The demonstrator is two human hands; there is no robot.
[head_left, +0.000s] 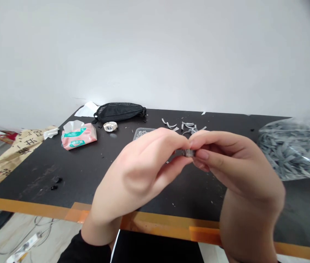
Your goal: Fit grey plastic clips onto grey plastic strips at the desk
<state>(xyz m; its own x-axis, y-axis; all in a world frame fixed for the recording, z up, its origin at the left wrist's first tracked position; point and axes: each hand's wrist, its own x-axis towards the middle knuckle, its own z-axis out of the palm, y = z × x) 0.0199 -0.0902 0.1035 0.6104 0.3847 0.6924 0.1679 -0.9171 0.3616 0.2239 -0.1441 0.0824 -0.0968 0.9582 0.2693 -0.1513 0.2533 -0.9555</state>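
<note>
Both my hands meet in the air above the black table. My left hand (146,164) is closed, thumb and forefinger pinching one side of a small greyish, see-through piece (188,152). From the other side, the fingertips of my right hand (234,160) press on the same piece. Its exact kind is too small and too covered by fingers to make out. Behind the hands lie several loose grey strips (168,124). A clear plastic tray (144,130) of small grey pieces is partly hidden by my left hand.
On the right lies a big clear bag of grey strips (294,149). To the left are a pink tissue pack (79,137), a white watch (110,126) and a black mesh pouch (120,111). Two small black bits (56,183) lie near the taped front edge (29,207).
</note>
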